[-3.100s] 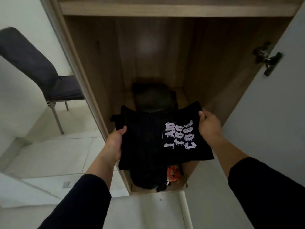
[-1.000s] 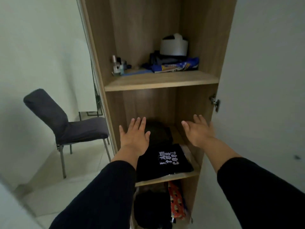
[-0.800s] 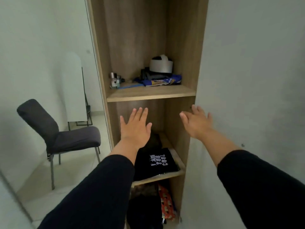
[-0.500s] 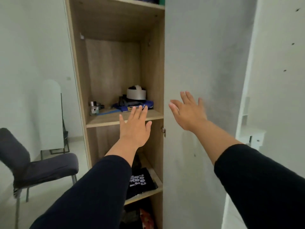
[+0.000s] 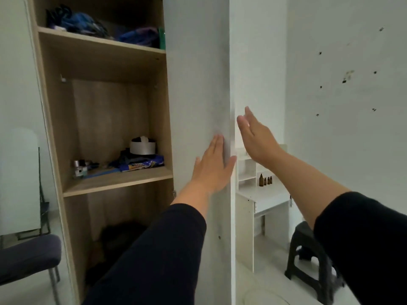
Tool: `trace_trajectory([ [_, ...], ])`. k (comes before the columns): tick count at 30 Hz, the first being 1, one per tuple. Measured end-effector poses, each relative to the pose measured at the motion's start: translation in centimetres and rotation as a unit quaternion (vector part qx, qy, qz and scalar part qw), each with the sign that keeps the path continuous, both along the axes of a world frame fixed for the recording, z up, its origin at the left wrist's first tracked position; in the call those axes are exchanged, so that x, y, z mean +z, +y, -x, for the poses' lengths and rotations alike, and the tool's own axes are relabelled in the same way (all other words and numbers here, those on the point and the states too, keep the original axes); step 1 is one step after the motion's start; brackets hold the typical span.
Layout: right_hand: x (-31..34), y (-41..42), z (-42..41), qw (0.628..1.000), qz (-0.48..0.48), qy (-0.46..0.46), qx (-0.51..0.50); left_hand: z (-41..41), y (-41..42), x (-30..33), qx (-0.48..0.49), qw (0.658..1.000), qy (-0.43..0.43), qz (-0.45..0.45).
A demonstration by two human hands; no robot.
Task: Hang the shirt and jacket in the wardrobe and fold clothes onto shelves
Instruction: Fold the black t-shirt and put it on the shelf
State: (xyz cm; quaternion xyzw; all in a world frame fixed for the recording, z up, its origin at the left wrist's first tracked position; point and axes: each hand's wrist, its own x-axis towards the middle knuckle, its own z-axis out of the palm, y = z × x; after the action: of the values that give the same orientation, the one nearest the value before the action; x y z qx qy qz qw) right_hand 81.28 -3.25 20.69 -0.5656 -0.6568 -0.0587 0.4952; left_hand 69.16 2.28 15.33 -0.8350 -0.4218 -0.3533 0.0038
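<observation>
The wooden wardrobe [image 5: 105, 102] stands open with its white door [image 5: 198, 73] swung out edge-on toward me. My left hand [image 5: 212, 167] lies flat and empty against the door's face near its free edge. Just past that edge, my right hand [image 5: 256, 138] is raised, fingers spread, holding nothing. Dark folded clothes [image 5: 119, 236] lie on the lower shelf, mostly hidden behind my left sleeve. Blue and dark clothes [image 5: 88, 24] are piled on the top shelf.
The middle shelf [image 5: 116, 180] holds a white roll, small bottles and a blue packet. A grey chair [image 5: 28, 260] stands at the lower left. To the right are a white desk [image 5: 262, 194] with brown bottles and a black stool [image 5: 308, 254].
I put the folded black printed shirt on the lower shelf and let go. Both hands rose and moved right to the door's edge; my view lifted and turned right.
</observation>
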Motion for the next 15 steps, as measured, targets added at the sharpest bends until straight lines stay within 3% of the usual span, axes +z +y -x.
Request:
trace_trajectory([
  [2, -0.7, 0.3, 0.3, 0.996, 0.031, 0.065, 0.042, -0.6, 0.1, -0.3, -0.003, 1.0, -0.002, 0.016],
  [7, -1.8, 0.8, 1.2, 0.984, -0.013, 0.144, 0.107, 0.4, -0.8, -1.4, 0.002, 1.0, -0.022, 0.011],
  [11, -1.7, 1.0, 3.6, 0.985, -0.044, 0.095, 0.135, 3.3, -1.9, -1.6, 0.01, 0.998, -0.062, -0.006],
  [15, -3.0, 2.3, 7.4, 0.987, -0.071, -0.031, 0.142, 8.4, -2.8, -2.0, 0.027, 0.995, -0.091, -0.029],
])
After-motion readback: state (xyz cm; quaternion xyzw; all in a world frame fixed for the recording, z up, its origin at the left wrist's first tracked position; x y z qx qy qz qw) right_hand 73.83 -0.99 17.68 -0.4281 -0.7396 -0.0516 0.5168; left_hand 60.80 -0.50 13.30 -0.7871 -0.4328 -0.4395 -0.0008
